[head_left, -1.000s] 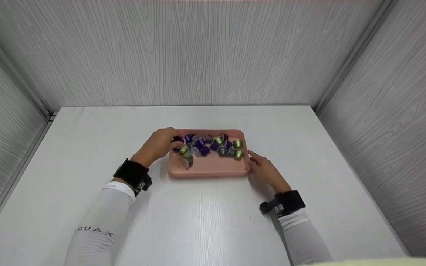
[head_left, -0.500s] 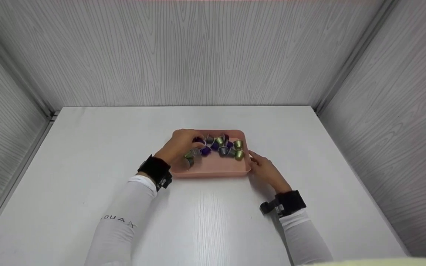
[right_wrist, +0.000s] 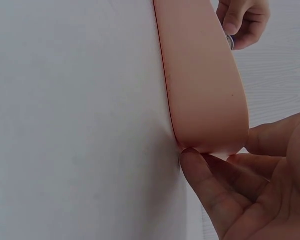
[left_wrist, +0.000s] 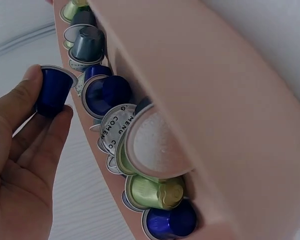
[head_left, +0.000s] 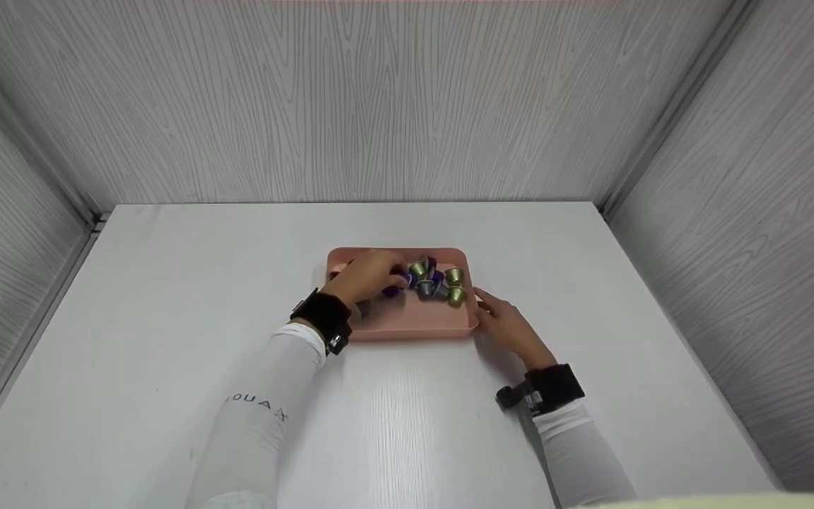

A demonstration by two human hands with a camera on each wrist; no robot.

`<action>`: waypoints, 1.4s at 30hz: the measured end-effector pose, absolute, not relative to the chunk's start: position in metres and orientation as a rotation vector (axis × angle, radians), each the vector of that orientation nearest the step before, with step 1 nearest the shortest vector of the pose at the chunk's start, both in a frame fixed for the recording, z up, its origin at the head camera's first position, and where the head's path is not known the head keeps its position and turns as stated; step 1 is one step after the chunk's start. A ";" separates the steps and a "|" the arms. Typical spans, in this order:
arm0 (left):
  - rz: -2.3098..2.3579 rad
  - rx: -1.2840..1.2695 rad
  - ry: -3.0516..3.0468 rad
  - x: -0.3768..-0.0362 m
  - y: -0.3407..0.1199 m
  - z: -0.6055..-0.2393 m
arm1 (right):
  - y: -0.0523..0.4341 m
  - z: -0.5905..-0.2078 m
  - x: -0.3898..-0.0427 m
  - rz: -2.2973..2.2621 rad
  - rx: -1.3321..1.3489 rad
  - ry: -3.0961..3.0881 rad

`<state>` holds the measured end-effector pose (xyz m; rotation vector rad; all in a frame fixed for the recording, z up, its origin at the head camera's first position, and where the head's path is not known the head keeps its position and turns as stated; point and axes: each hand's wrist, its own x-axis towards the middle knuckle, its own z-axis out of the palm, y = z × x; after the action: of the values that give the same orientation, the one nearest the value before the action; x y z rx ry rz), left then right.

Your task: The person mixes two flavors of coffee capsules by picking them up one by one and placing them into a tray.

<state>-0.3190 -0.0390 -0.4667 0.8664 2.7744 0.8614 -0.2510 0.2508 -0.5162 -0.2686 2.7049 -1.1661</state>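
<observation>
A pink tray (head_left: 407, 322) lies at the middle of the white table and holds several purple, green and grey coffee capsules (head_left: 435, 280). My left hand (head_left: 394, 281) is over the tray's left half and pinches a purple capsule (left_wrist: 54, 87) between thumb and fingers (left_wrist: 49, 97). The other capsules (left_wrist: 154, 192) lie piled against the tray's wall (left_wrist: 214, 100). My right hand (head_left: 483, 300) holds the tray's near right corner; thumb and fingers (right_wrist: 219, 150) bracket the pink rim (right_wrist: 199, 85).
The white table (head_left: 167, 297) is boxed in by grey wood-grain walls (head_left: 350, 99) at the back and on both sides. Black wrist bands carry the cameras on both white-sleeved arms. My left hand (right_wrist: 242, 20) shows at the top of the right wrist view.
My left hand has moved right from the tray's left edge to over its capsules, and the forearm followed. The right hand and tray have stayed put.
</observation>
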 end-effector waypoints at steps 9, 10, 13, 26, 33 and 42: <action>0.748 0.959 2.712 -0.327 -0.032 -0.464 | 0.249 -0.515 -0.250 -1.152 -0.237 2.712; 0.720 0.976 2.716 -0.327 -0.031 -0.464 | 0.249 -0.515 -0.249 -1.154 -0.231 2.711; 0.643 1.030 2.719 -0.329 -0.025 -0.464 | 0.248 -0.515 -0.249 -1.159 -0.215 2.708; 0.573 1.095 2.788 -0.323 -0.036 -0.465 | 0.246 -0.515 -0.248 -1.195 -0.274 2.686; 0.595 1.115 2.848 -0.317 -0.056 -0.462 | 0.248 -0.512 -0.251 -1.182 -0.293 2.694; 0.597 1.157 2.977 -0.304 -0.092 -0.467 | 0.252 -0.507 -0.252 -1.226 -0.342 2.701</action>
<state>-0.3039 -0.0916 -0.4674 1.1566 2.9770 0.5974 -0.2523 0.2518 -0.5068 -0.3418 2.7010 -1.2262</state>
